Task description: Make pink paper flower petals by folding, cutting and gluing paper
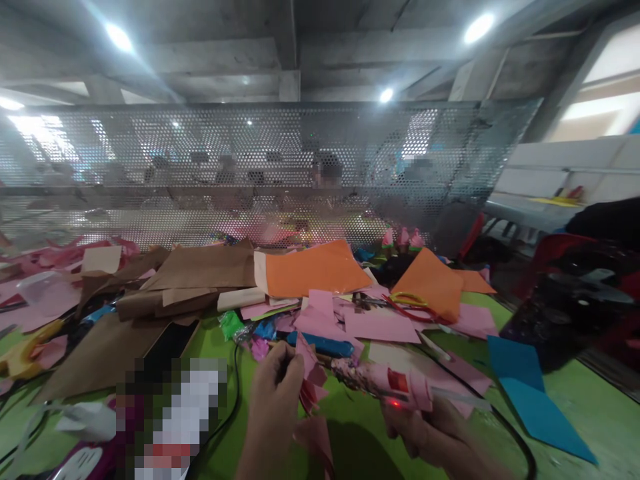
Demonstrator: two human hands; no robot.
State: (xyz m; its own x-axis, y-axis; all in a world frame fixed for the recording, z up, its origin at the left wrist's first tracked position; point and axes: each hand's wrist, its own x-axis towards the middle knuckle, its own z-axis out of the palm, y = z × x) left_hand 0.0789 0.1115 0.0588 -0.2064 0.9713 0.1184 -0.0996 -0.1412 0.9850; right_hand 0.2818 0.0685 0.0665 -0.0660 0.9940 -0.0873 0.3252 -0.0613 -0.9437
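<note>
My left hand (278,381) is closed, thumb against fingers, on a folded piece of pink paper (311,368) near the middle of the green table. My right hand (425,427) is wrapped around a pink hot glue gun (385,381). Its nozzle end is crusted with residue and points left at the pink paper. On its side a small red light glows, and a pale glue stick (463,397) sticks out of its back. Whether the nozzle touches the paper I cannot tell. Below the hands hangs another pink paper piece (316,440). Just behind them lies a blue-handled tool (320,344).
Brown paper sheets (205,268), orange sheets (315,270) and pink scraps (383,327) cover the back of the table. Yellow-handled scissors (410,300) lie among them. A black cable (520,440) loops at right beside blue paper (537,407). A power strip (83,463) sits front left.
</note>
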